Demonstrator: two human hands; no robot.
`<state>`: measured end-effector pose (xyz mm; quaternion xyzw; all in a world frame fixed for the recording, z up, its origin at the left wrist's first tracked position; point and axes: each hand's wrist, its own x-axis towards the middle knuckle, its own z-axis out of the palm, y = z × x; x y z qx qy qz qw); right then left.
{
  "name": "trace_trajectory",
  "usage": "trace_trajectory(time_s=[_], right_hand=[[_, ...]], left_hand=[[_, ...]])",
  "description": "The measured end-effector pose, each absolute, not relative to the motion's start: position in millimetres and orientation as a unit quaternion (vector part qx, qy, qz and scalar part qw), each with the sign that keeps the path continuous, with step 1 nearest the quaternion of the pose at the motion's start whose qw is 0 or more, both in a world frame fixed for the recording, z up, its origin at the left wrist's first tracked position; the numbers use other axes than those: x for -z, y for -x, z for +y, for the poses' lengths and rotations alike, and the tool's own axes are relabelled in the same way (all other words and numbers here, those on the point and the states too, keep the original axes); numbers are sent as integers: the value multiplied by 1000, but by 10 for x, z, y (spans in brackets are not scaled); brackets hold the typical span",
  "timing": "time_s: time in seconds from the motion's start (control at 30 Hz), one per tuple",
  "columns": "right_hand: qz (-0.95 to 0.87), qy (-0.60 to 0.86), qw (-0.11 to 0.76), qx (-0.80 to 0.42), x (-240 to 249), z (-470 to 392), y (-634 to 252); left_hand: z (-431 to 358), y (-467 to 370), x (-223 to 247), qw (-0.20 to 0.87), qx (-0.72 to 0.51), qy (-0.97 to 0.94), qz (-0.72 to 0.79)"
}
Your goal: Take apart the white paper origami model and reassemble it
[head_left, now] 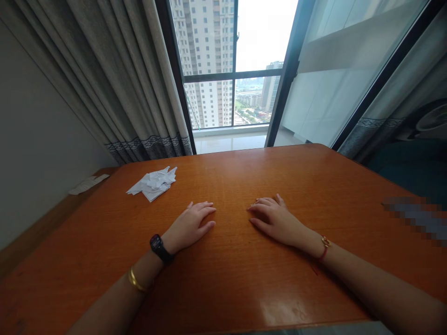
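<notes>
My left hand [190,224] rests palm down on the orange-brown wooden table [223,288], fingers apart and holding nothing. A black watch [160,249] and a gold bangle [135,280] are on that arm. To the right, my right hand [275,218] also lies on the tabletop with its fingers spread and nothing in it; its wrist bears a red cord bracelet [325,247]. A gap separates the two hands. Beyond my left hand, toward the far left, sits a loose pile of folded white paper [154,183].
More paper [88,184] lies on a ledge past the table's left edge. A pixelated patch [419,216] covers something at the right edge. Behind the table are a grey curtain [139,93], a window and glass door, and a fan [433,116] at far right.
</notes>
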<state>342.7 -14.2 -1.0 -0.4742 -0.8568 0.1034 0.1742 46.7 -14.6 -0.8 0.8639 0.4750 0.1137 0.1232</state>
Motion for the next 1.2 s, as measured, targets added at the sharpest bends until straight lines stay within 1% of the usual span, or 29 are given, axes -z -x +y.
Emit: trace_trajectory(time_s=[0.33,0.63,1.0,1.2], right_hand=[[-861,470,162,-109,-1,-149,-3435],[-888,427,102,-138,-159,-84,-3502],[-893,424,73,-133,-190,-114,-3489],[-890,430,76,-130,-193,-125,-3488]], left_hand=[[-153,-477,-17,131,-111,-862,478],[-90,-466,-96,171,-119,-850,484],[-102,-485,-85,157,-125,-853,483],[-107,-477,-76,159,-129,-853,481]])
